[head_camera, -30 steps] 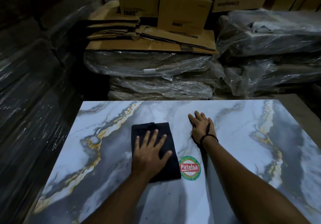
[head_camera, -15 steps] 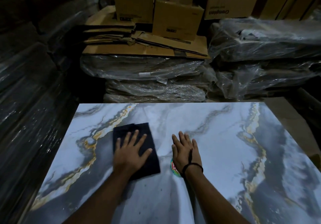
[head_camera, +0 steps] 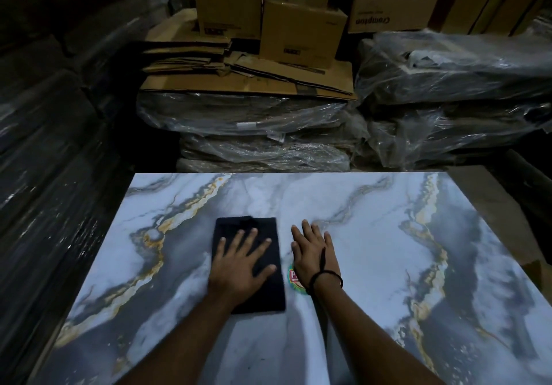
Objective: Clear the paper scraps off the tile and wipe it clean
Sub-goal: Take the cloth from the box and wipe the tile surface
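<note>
Veined tile (head_camera: 373, 250) (cartons (head_camera: 301, 34) behind): left hand (head_camera: 240, 268) spread flat on cloth (head_camera: 248, 227), right hand (head_camera: 313, 253) flat beside.

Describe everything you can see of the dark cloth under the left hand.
The black rectangular cloth looks like soft matte fabric, seemingly folded, with a slight ridge along its far edge. It lies flat on the glossy marble-patterned tile, left of centre, its long side running away from the person. The left hand rests on it palm down, fingers straight and spread, covering its near-left part. The right hand lies flat on the tile beside it, not touching it.
</note>
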A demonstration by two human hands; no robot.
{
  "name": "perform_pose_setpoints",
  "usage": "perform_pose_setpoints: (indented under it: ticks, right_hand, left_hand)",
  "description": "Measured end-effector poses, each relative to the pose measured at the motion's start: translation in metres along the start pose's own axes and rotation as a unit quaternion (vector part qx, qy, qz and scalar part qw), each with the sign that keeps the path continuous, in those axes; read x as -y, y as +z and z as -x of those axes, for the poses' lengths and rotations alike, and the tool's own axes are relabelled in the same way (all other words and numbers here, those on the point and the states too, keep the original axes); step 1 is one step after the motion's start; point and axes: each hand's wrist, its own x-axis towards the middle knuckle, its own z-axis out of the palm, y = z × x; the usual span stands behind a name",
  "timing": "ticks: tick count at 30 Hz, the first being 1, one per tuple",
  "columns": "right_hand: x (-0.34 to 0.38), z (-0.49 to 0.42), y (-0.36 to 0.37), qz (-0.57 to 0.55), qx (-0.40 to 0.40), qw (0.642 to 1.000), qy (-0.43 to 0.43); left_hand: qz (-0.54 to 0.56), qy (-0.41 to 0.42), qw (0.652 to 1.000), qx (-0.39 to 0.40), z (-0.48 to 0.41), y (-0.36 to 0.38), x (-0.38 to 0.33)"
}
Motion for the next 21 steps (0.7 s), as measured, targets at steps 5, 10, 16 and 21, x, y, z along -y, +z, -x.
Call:
perform_pose_setpoints:
  ticks: [5,10,16,21]
  right_hand:
    - [0.002,-0.001,0.001,0.003,0.003,1.000,0.007]
    - [0.002,-0.001,-0.001,-0.007,-0.002,1.000,0.008]
    - [-0.002,0.000,-0.004,-0.046,-0.024,0.999,-0.002]
    - [-0.002,-0.001,-0.004,-0.015,-0.004,1.000,-0.007]
  left_hand:
    - [-0.013,-0.091,0.996,0.009,0.018,-0.017,0.050]
    - [0.031,-0.005,0.999,-0.041,0.033,-0.002,-0.023]
    - [0.001,0.021,0.999,-0.043,0.058,0.009,-0.032]
    - [-0.024,-0.088,0.995,-0.029,0.092,0.002,0.022]
